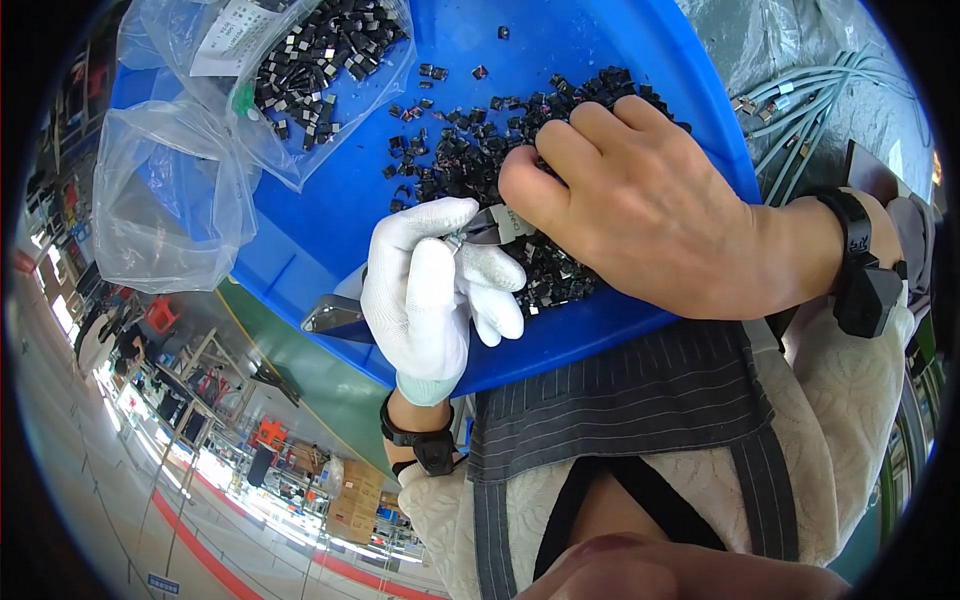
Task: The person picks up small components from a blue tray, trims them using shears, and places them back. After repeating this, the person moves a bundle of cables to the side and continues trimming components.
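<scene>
My left hand, in a white glove, is closed at the fingertips over the near part of the blue tub. Thumb and forefinger pinch a small metallic part, too small to name. My bare right hand is curled tight just right of it. From its fingers a flat silvery metal piece with printing reaches toward the left fingertips; most of it is hidden. Under both hands lies a heap of small black parts with shiny ends. A metal piece with a rounded end sticks out left of the glove.
The blue tub fills the middle. An open clear plastic bag at its left holds more black parts. Coiled grey cables lie at the far right. Shelves and cardboard boxes stand beyond on the left.
</scene>
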`<state>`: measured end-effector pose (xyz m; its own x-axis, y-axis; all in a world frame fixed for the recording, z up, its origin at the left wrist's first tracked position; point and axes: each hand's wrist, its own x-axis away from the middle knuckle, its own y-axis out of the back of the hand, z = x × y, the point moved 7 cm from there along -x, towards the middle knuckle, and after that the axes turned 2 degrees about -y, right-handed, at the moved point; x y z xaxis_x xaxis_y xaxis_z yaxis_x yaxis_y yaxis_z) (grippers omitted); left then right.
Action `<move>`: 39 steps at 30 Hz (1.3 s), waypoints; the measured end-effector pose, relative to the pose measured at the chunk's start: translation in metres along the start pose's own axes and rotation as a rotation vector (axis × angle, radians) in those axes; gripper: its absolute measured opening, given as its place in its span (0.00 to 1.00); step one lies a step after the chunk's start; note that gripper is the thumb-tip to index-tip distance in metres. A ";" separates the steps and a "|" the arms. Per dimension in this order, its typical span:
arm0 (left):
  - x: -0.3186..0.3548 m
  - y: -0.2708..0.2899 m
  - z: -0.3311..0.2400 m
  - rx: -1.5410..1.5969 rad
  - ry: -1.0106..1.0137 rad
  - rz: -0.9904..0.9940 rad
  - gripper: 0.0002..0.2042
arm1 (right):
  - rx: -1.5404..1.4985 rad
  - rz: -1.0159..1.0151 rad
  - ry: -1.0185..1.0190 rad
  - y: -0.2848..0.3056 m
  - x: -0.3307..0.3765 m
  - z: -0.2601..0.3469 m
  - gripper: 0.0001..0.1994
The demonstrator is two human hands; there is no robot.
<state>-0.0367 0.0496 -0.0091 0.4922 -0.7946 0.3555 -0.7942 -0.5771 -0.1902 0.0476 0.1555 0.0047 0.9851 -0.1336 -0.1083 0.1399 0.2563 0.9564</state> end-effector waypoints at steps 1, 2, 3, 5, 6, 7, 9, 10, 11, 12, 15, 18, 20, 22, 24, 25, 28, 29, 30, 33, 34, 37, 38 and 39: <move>0.000 0.000 0.000 -0.004 -0.003 0.006 0.13 | 0.013 -0.012 0.004 0.001 0.000 0.000 0.09; 0.000 0.000 0.001 -0.004 -0.002 0.007 0.13 | 0.029 -0.024 0.006 0.001 0.000 0.000 0.09; 0.000 0.000 0.001 -0.008 -0.012 0.008 0.13 | 0.029 -0.023 0.005 0.001 0.000 0.000 0.09; 0.000 0.000 0.002 -0.016 -0.032 0.011 0.13 | 0.079 -0.056 0.009 0.002 0.000 0.002 0.08; 0.000 0.000 0.002 -0.016 -0.032 0.012 0.13 | 0.105 -0.073 0.011 0.002 0.000 0.002 0.08; 0.000 0.001 0.002 -0.027 -0.025 0.006 0.13 | 0.105 -0.073 0.010 0.002 0.000 0.002 0.08; 0.000 0.002 0.002 -0.047 -0.013 -0.004 0.13 | 0.106 -0.073 0.008 0.003 0.000 0.003 0.08; 0.000 0.002 0.002 -0.047 -0.013 -0.003 0.13 | 0.108 -0.073 0.006 0.003 0.000 0.003 0.09; 0.001 0.003 0.002 -0.065 -0.021 -0.013 0.13 | 0.108 -0.073 0.005 0.003 0.000 0.003 0.09; 0.002 0.003 0.002 -0.085 -0.029 -0.025 0.12 | 0.110 -0.057 0.005 0.002 0.000 0.005 0.09; 0.003 0.005 0.004 -0.140 -0.055 -0.031 0.12 | 0.115 -0.024 0.004 0.001 0.000 0.008 0.10; 0.004 0.002 0.005 -0.206 -0.089 -0.016 0.11 | 0.173 -0.016 0.001 -0.002 0.002 0.010 0.11; 0.004 0.002 0.004 -0.223 -0.062 -0.043 0.11 | 0.181 -0.004 -0.005 -0.004 0.003 0.012 0.11; 0.004 0.002 0.004 -0.230 -0.049 -0.054 0.10 | 0.195 0.017 -0.009 -0.007 0.003 0.013 0.12; 0.003 0.003 0.004 -0.248 -0.053 -0.058 0.10 | 0.192 0.022 -0.012 -0.009 0.002 0.013 0.12; 0.003 0.004 0.004 -0.257 -0.055 -0.061 0.10 | 0.187 0.025 -0.012 -0.009 0.002 0.014 0.11; 0.004 0.005 0.004 -0.207 -0.058 -0.056 0.11 | 0.124 0.038 -0.001 -0.010 0.001 0.012 0.11; 0.004 0.006 0.004 -0.183 -0.059 -0.055 0.11 | 0.067 0.049 0.010 -0.010 0.000 0.011 0.11; 0.004 0.007 0.003 -0.183 -0.060 -0.056 0.11 | 0.010 0.059 0.021 -0.010 0.000 0.011 0.11; 0.004 0.006 0.001 -0.109 -0.080 -0.015 0.12 | -0.184 0.101 0.002 -0.009 -0.001 0.008 0.11; 0.004 0.007 0.000 -0.109 -0.082 -0.017 0.12 | -0.281 0.123 -0.008 -0.010 -0.001 0.006 0.11; 0.004 0.006 0.000 -0.079 -0.082 0.004 0.13 | -0.427 0.214 -0.002 -0.009 0.001 0.003 0.11; 0.004 0.006 -0.001 -0.079 -0.081 0.000 0.13 | -0.502 0.261 -0.001 -0.009 0.001 0.002 0.11; 0.004 0.005 -0.001 -0.076 -0.069 0.000 0.13 | -0.503 0.263 0.001 -0.007 0.000 0.001 0.11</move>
<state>-0.0391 0.0437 -0.0082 0.5135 -0.8072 0.2912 -0.8177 -0.5632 -0.1190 0.0464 0.1529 -0.0016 0.9933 -0.0025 0.1155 -0.0801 0.7054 0.7042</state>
